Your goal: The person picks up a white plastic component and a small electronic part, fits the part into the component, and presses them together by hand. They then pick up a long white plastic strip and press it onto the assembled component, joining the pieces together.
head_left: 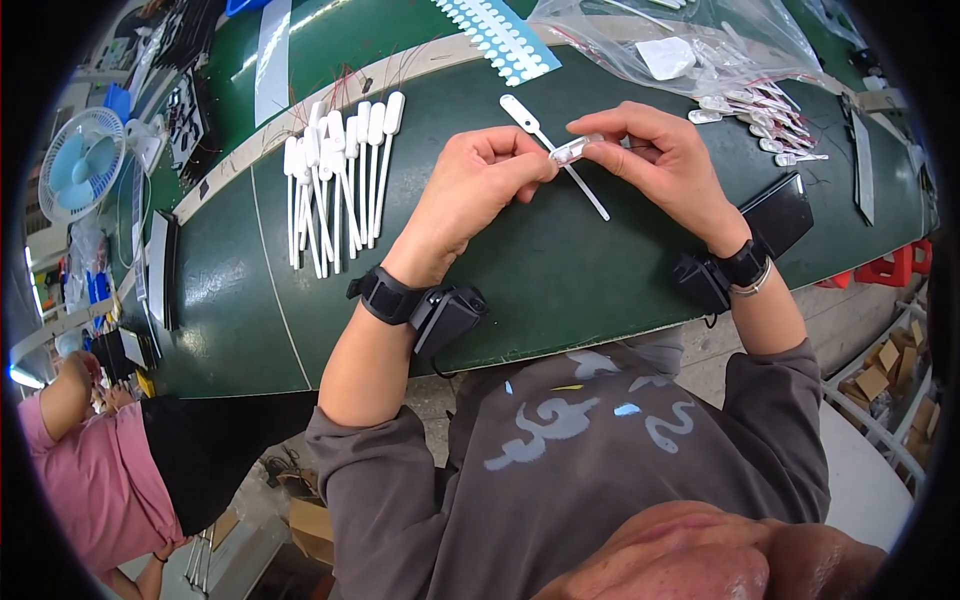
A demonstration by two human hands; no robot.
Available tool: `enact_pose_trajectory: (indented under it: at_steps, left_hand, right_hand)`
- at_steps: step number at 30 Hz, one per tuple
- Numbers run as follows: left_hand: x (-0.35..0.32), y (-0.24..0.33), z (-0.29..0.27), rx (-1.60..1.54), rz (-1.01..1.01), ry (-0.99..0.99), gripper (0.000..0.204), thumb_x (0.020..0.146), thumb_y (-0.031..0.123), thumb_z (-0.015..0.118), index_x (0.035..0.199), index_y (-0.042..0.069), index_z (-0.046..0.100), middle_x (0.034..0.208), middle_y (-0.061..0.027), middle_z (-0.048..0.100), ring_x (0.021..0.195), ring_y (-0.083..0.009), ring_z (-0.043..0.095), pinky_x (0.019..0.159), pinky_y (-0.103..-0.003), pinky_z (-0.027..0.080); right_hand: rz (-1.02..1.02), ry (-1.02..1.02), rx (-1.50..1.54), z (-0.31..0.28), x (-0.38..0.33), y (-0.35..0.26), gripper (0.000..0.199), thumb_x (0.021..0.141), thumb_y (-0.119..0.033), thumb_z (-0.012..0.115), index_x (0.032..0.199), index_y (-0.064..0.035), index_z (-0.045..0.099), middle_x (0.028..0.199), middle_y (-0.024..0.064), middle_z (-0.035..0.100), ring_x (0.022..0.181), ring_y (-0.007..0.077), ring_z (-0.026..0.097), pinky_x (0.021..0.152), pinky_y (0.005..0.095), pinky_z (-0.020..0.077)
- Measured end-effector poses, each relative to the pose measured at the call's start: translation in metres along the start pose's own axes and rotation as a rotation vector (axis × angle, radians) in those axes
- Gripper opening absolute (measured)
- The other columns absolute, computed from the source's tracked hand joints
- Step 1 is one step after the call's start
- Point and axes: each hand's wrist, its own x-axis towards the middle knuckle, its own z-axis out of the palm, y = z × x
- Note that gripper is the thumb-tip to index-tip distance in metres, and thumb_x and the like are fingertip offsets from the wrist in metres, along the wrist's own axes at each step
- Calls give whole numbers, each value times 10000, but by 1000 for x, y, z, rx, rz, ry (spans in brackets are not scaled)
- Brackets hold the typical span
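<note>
A small clear-and-white oblong plastic piece [577, 149] is held above the green table between my two hands. My left hand [482, 185] is closed, thumb and forefinger pinching its left end. The thumb and fingers of my right hand [660, 160] grip its right end. Just beneath lies a white plastic stick with a flat oval head [519, 112], its thin shaft running down toward me. Left of my left hand, several similar white sticks [338, 165] lie side by side, heads away from me. What the plastic piece contains is too small to make out.
At the right lies a pile of small white pieces with thin red wires [765, 120]. Behind it is a clear plastic bag [700, 50]; a blue sheet of white tabs [500, 40] lies farther left. A black phone-like slab [778, 215] sits by my right wrist. Another person [105, 460] works at left.
</note>
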Motion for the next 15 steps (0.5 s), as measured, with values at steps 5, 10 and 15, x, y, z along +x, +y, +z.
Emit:
enact_pose_trajectory:
  at_steps: [5,10,15]
  left_hand:
    - [2,-4,-2,-30,18,8,121,880,219,698,833,107,694,680,74,553,548,16,386,491,-184,214]
    - [2,-3,-4,-48,23,33,121,882,217,698,836,105,694,674,73,549,538,15,374,486,-186,208]
    - [2,-2,-5,-54,12,34,119,887,210,694,836,103,693,671,71,548,532,12,367,484,-186,206]
  right_hand:
    - [-221,56,-170,-1,-1,0,164,888,-20,722,1049,-45,739,853,1,640,674,52,510,563,211,375]
    - [-237,29,-153,5,-3,2,121,869,-22,738,990,-31,730,837,14,632,660,59,501,552,217,367]
    - [-141,28,-150,7,-3,2,94,877,-25,734,969,-13,719,838,18,634,665,55,508,560,218,383]
